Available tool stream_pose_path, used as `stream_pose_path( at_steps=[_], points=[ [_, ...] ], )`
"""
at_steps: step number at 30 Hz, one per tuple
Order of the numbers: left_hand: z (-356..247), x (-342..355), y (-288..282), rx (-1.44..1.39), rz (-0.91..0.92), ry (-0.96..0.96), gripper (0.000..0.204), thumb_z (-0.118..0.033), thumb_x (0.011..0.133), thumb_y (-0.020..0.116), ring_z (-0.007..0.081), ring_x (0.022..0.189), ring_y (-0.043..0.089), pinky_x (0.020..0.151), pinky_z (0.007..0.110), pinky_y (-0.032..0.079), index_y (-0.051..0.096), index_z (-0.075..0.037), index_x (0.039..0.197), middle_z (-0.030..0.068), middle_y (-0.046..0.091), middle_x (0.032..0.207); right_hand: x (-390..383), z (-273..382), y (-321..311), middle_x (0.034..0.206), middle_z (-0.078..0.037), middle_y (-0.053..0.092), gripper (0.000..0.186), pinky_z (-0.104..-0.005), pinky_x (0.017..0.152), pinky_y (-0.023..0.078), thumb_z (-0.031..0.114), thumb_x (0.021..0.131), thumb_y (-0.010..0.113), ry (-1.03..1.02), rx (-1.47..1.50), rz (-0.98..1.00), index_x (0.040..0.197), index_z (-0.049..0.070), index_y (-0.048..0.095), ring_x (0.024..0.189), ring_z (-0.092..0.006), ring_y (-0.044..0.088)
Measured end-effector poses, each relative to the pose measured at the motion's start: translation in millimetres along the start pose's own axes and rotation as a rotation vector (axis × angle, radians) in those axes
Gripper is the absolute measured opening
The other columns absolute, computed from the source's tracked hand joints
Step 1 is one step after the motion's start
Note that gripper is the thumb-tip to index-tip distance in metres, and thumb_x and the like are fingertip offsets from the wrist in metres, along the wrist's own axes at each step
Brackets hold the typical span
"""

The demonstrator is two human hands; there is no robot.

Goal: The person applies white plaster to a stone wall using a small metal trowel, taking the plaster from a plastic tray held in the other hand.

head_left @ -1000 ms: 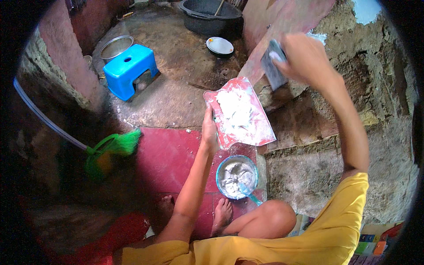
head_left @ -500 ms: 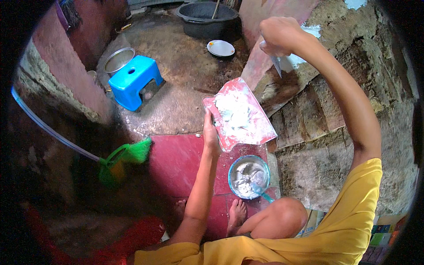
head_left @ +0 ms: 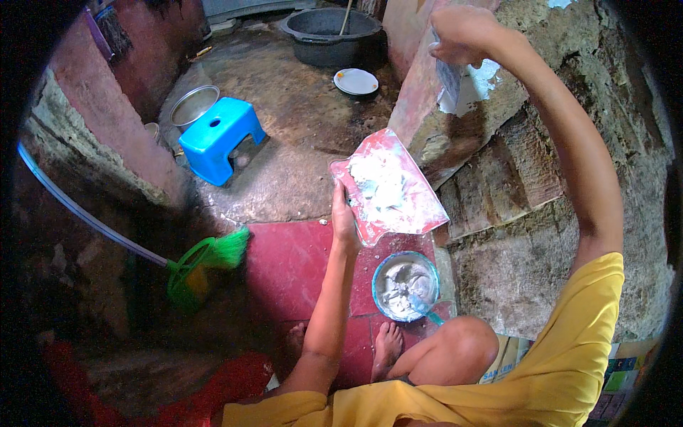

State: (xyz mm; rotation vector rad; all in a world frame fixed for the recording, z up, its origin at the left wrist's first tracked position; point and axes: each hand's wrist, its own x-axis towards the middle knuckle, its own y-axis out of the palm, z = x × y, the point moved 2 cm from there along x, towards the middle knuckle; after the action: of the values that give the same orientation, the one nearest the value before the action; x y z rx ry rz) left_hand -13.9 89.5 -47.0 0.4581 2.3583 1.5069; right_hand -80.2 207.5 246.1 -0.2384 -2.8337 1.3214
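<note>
My left hand (head_left: pixel 344 224) grips the left edge of a flat red board (head_left: pixel 420 206) with a notched lower edge. A heap of white paste (head_left: pixel 384 181) is spread over its middle. At the upper right, my right hand (head_left: pixel 466 35) is raised to the rough wall, fingers closed round a scraper (head_left: pixel 449 84) whose thin blade points down; its handle is hidden in the hand. White paste (head_left: pixel 484 78) coats a patch of wall beside the blade. Below the board, a round tub (head_left: pixel 374 288) with a blue rim holds greyish-white paste and a teal-handled tool (head_left: pixel 432 317).
A blue plastic stool (head_left: pixel 224 135) stands left, with a metal basin (head_left: pixel 193 105) behind it. Farther back are a white plate (head_left: pixel 356 82) and a large black tub (head_left: pixel 334 50). A green broom (head_left: pixel 206 263) lies left of the red floor tiles (head_left: pixel 284 260). The peeling wall (head_left: pixel 512 242) runs along the right.
My right hand has moved slightly up along the wall, and the scraper blade now shows broader. The board stays almost where it was in my left hand. The view has shifted a little.
</note>
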Motion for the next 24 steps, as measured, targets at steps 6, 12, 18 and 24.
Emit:
stream_pose_path(
  at_steps=[6, 12, 18, 24],
  points=[
    [-3.5, -3.7, 4.6, 0.01, -0.028, 0.005, 0.05, -0.04, 0.088, 0.023, 0.0223, 0.092, 0.054, 0.078, 0.035, 0.045, 0.037, -0.001, 0.116, 0.012, 0.05, 0.106, -9.1, -11.4, -15.9, 0.056, -0.007, 0.059, 0.03, -0.0325, 0.054, 0.049, 0.031, 0.07, 0.051, 0.135, 0.132, 0.034, 0.064, 0.003, 0.062, 0.055, -0.0191, 0.06],
    [-5.4, -2.3, 1.6, 0.026, -0.014, 0.018, 0.05, -0.04, 0.087, 0.022, 0.0217, 0.093, 0.053, 0.079, 0.034, 0.045, 0.036, -0.001, 0.116, 0.0113, 0.05, 0.106, -29.4, -42.7, -28.6, 0.05, -0.02, 0.05, 0.036, -0.0355, 0.047, 0.043, 0.029, 0.065, 0.052, -0.129, 0.031, -0.321, 0.059, -0.006, 0.055, 0.049, -0.0273, 0.055],
    [-5.5, 5.7, -2.7, 0.044, 0.038, -0.021, 0.046, -0.037, 0.088, 0.027, 0.0202, 0.092, 0.053, 0.08, 0.033, 0.044, 0.039, -0.002, 0.114, 0.01, 0.051, 0.105, -115.2, -28.0, 28.2, 0.081, -0.006, 0.06, 0.021, -0.0257, 0.069, 0.044, 0.017, 0.076, 0.053, -0.239, 1.015, -0.466, 0.09, 0.001, 0.057, 0.073, -0.0099, 0.054],
    [-35.2, -9.2, -16.1, 0.036, 0.039, -0.024, 0.033, -0.025, 0.087, 0.038, 0.017, 0.085, 0.056, 0.076, 0.03, 0.045, 0.047, 0.0, 0.105, 0.0095, 0.055, 0.099, -109.0, 46.9, 198.8, 0.094, -0.005, 0.055, 0.027, -0.024, 0.073, 0.042, 0.013, 0.081, 0.048, -0.01, 2.007, -0.212, 0.105, 0.0, 0.048, 0.083, -0.0095, 0.051]
  ],
)
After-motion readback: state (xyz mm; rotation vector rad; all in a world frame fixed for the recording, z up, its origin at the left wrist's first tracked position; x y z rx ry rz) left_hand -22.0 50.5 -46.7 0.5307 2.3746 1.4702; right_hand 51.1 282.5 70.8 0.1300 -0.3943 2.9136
